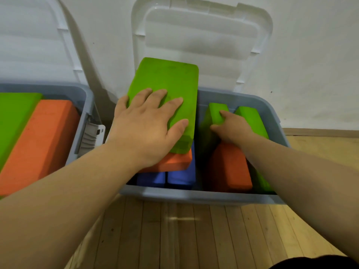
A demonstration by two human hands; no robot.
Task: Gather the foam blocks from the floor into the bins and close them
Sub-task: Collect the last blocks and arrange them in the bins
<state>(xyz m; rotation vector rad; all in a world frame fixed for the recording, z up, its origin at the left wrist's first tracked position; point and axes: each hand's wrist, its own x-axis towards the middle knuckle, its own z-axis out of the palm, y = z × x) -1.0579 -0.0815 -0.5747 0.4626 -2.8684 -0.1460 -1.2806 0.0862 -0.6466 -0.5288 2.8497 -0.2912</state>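
Two grey bins are shown from above on a wooden floor [194,230], set against a white wall [310,55], each with a clear lid raised and leaning back on the wall. The right bin [194,197] fills the middle and right of the frame, with the right lid [204,35] standing behind it at the top centre. The left hand [147,121] is laid on a large green block [165,80] at the centre of the frame. Its grip is apart, the fingers straight and spread flat over the block's broad face, the little finger at the block's left edge. This block is tilted: its far end is raised in front of the right lid and its near end rests on an orange block [174,162], which lies over two blue blocks [151,179] at the front of the bin. Right of centre, the right hand [231,127] is reached into the same bin, its grip clamped on a narrow green block [217,111] standing on edge, forefinger over the top, thumb at the near side. Just to the right another green block [250,121] stands on edge, and a second orange block [229,167] sits below the hand. At the left edge of the frame, the left bin [85,101] holds a flat green block [13,117] and a big orange block [38,140] side by side, with the left lid [29,45] at the upper left.
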